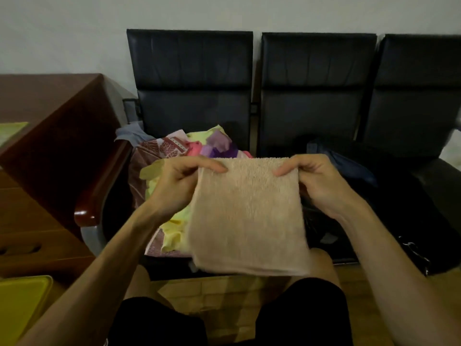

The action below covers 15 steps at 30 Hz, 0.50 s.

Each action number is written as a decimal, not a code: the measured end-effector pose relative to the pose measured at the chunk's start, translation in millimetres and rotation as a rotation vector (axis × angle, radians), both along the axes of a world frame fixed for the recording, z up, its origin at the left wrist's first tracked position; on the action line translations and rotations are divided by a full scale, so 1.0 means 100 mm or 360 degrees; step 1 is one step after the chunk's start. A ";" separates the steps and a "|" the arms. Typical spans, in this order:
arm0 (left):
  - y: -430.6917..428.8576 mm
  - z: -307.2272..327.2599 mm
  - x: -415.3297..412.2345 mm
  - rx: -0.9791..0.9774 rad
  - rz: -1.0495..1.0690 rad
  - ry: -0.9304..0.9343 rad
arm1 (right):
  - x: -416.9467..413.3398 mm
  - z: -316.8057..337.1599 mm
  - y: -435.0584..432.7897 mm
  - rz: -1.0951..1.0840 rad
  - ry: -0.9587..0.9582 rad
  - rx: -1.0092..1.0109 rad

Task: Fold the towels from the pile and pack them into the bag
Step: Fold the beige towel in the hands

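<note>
Now mid-fold: holding the beige towel [245,216] up in front, pinched at its top left corner by the left hand [179,181] and at its top right corner by the right hand [321,183], seemingly already doubled. Probably calls next for bringing the two corners together for another halving, then carrying it right to the dark bag [389,196] on the middle seat [311,116]. Shows blue fabric [349,164] at the bag's mouth, the rest too dark to tell, with the colourful pile [199,148] on the left seat [192,111], just beyond the towel
</note>
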State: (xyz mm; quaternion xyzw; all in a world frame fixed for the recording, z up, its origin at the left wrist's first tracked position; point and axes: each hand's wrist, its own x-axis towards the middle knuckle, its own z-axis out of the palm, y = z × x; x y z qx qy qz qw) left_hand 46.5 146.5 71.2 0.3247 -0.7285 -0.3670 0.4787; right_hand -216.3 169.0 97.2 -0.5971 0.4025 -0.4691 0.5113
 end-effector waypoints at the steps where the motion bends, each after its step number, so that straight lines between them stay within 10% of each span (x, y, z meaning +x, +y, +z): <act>1: 0.00 -0.02 0.00 0.0000 0.0037 -0.0004 | 0.00 0.00 0.03 0.0002 0.0017 0.0012; 8: 0.05 0.00 -0.05 -0.0026 0.0179 -0.0011 | 0.01 -0.05 0.10 -0.0108 -0.0149 0.0060; 15: 0.09 -0.03 -0.17 -0.0047 0.0177 0.0197 | 0.27 -0.40 0.36 -0.0153 -0.0791 0.0810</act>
